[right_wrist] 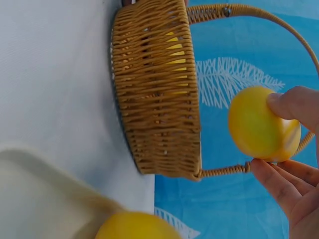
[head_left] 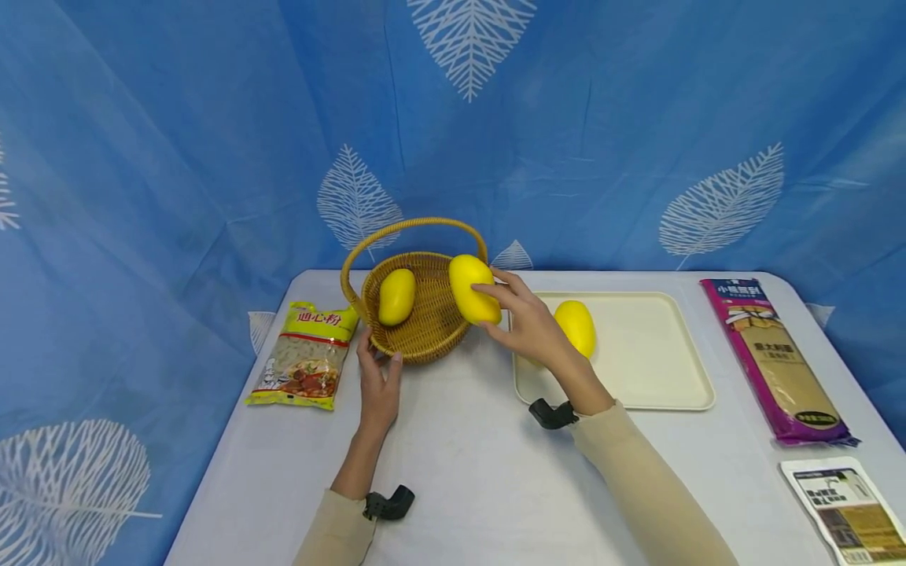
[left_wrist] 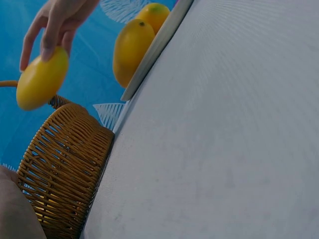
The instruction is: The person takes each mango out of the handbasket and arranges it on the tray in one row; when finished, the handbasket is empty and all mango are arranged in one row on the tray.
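My right hand (head_left: 527, 318) holds a yellow mango (head_left: 470, 289) between thumb and fingers, over the right side of a wicker basket (head_left: 425, 350). Another mango (head_left: 397, 297) lies inside the basket, at the left. With its thumb at the front, my left hand (head_left: 378, 389) holds the near left side of the basket. In the left wrist view only part of this left hand (left_wrist: 17, 209) shows, beside the woven wall. Right of the basket, a cream tray (head_left: 654, 354) bears a mango (head_left: 575, 327); the left wrist view shows a second mango (left_wrist: 153, 16) there.
A bag of macaroni (head_left: 304, 358) lies left of the basket. At the right of the white table (head_left: 460, 472) are a purple pasta packet (head_left: 778, 362) and a white-edged pouch (head_left: 849, 511). The basket's tall handle (head_left: 418, 222) arches over it. A blue leaf-patterned cloth (head_left: 566, 118) hangs behind.
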A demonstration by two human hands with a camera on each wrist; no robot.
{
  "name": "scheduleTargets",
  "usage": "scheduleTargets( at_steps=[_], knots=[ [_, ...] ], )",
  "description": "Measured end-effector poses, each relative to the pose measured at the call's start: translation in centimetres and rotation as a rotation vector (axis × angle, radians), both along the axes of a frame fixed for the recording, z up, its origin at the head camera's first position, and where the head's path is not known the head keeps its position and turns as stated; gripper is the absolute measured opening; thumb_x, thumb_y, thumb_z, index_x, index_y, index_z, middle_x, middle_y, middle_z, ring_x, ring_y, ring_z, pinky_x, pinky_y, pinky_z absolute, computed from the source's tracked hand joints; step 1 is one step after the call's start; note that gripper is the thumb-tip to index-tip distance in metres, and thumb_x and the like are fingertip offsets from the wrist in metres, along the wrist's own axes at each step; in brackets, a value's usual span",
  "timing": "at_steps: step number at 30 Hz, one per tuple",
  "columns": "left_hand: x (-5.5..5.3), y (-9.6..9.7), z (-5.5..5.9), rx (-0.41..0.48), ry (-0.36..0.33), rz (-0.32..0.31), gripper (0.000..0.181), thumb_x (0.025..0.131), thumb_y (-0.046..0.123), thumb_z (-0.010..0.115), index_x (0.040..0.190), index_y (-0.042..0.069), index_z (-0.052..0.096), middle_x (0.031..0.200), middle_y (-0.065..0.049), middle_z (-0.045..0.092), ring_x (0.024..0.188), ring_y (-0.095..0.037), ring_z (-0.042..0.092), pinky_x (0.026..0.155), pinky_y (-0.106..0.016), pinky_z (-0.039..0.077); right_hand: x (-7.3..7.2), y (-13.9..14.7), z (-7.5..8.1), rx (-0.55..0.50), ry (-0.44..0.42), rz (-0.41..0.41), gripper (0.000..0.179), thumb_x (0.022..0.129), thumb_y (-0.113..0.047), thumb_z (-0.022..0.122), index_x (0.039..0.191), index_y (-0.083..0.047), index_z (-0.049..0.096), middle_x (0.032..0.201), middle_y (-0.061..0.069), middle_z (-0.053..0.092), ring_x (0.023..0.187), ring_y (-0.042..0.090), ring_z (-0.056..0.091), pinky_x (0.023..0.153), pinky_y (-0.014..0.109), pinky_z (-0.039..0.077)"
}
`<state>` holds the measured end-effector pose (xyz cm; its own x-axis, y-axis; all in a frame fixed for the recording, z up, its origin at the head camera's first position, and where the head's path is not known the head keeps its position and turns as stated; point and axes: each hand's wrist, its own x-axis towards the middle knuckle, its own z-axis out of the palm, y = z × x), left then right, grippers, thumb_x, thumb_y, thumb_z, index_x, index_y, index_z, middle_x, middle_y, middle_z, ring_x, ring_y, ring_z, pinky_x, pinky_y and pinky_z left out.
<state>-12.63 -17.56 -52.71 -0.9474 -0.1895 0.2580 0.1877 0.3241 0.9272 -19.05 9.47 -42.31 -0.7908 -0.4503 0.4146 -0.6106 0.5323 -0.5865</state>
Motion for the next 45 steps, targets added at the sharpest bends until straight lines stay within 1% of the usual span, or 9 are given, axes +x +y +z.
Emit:
scheduleTargets(
  at_steps=[7,12,16,27,33,35,37,40,45],
  knots=[
    [0.1,0.0,-0.1,0.004,-0.013,0.003,0.064,0.103,0.019,0.049,0.155,0.018,0.012,0.157,-0.011,0.024,0.135,-0.03,0.037,0.111,-0.048,0.032,1.4,1.5,-0.4,-0.009,0.007,-0.049,0.055,0.083,-0.013,0.076,0.134,-0.018,0.058,0.152,0.011,0.04,0.112,0.027,0.062,0.089,0.039,0.055],
    [0.1,0.1,0.0,0.005,-0.007,0.001,0.064,0.103,0.019,0.049,0.155,0.018,0.012,0.157,-0.012,0.024,0.135,-0.031,0.037,0.11,-0.049,0.032,2.3,2.7,-0.6,-0.047,0.035,-0.055,0.055,0.081,-0.009,0.077,0.133,-0.015,0.059,0.15,0.014,0.04,0.11,0.026,0.062,0.088,0.038,0.056],
    [0.1,0.1,0.0,-0.001,0.0,0.0,0.064,0.103,0.019,0.049,0.155,0.017,0.012,0.157,-0.012,0.024,0.135,-0.031,0.037,0.11,-0.048,0.033,2.9,4.0,-0.7,-0.07,0.065,-0.077,0.056,0.079,-0.006,0.079,0.132,-0.012,0.06,0.149,0.017,0.041,0.115,0.028,0.061,0.086,0.038,0.057],
    [0.0,0.2,0.1,0.002,0.006,-0.001,0.064,0.103,0.019,0.049,0.155,0.017,0.013,0.157,-0.014,0.025,0.135,-0.033,0.037,0.11,-0.05,0.033,4.3,8.1,-1.8,-0.067,0.07,-0.203,0.06,0.075,-0.001,0.082,0.131,-0.009,0.061,0.146,0.018,0.043,0.118,0.033,0.059,0.085,0.043,0.056],
    [0.0,0.1,0.1,0.004,0.005,0.002,0.064,0.103,0.017,0.049,0.155,0.016,0.012,0.157,-0.013,0.024,0.134,-0.032,0.038,0.108,-0.048,0.034,4.5,10.6,-2.5,-0.055,0.112,-0.26,0.064,0.074,0.002,0.082,0.133,-0.008,0.059,0.145,0.02,0.044,0.119,0.037,0.057,0.082,0.045,0.055],
    [-0.1,0.1,0.1,0.004,0.014,0.001,0.064,0.102,0.016,0.049,0.155,0.015,0.012,0.156,-0.014,0.024,0.134,-0.032,0.038,0.108,-0.049,0.034,4.5,11.4,-2.6,-0.058,0.122,-0.282,0.065,0.073,0.003,0.082,0.133,-0.007,0.059,0.145,0.02,0.045,0.12,0.038,0.056,0.084,0.039,0.055],
    [-0.1,0.1,0.1,0.005,0.026,-0.004,0.064,0.102,0.015,0.049,0.155,0.014,0.013,0.156,-0.016,0.025,0.133,-0.034,0.039,0.107,-0.05,0.034,4.6,12.2,-2.7,-0.062,0.123,-0.306,0.065,0.073,0.004,0.081,0.133,-0.007,0.059,0.145,0.021,0.045,0.121,0.039,0.055,0.086,0.026,0.053],
    [-0.1,0.1,0.0,0.006,0.034,-0.007,0.064,0.102,0.013,0.049,0.155,0.013,0.013,0.155,-0.019,0.026,0.132,-0.035,0.039,0.106,-0.05,0.034,4.6,13.3,-2.8,-0.071,0.106,-0.341,0.066,0.072,0.006,0.081,0.133,-0.007,0.058,0.145,0.021,0.045,0.121,0.041,0.053,0.087,0.008,0.044],
    [0.0,0.3,0.3,0.023,0.016,-0.008,0.064,0.102,0.012,0.049,0.155,0.012,0.013,0.154,-0.02,0.027,0.133,-0.037,0.039,0.107,-0.05,0.033,4.6,14.8,-3.1,-0.081,0.06,-0.396,0.065,0.073,0.006,0.08,0.133,-0.007,0.057,0.143,0.023,0.045,0.122,0.044,0.052,0.085,-0.001,0.036]
  ],
)
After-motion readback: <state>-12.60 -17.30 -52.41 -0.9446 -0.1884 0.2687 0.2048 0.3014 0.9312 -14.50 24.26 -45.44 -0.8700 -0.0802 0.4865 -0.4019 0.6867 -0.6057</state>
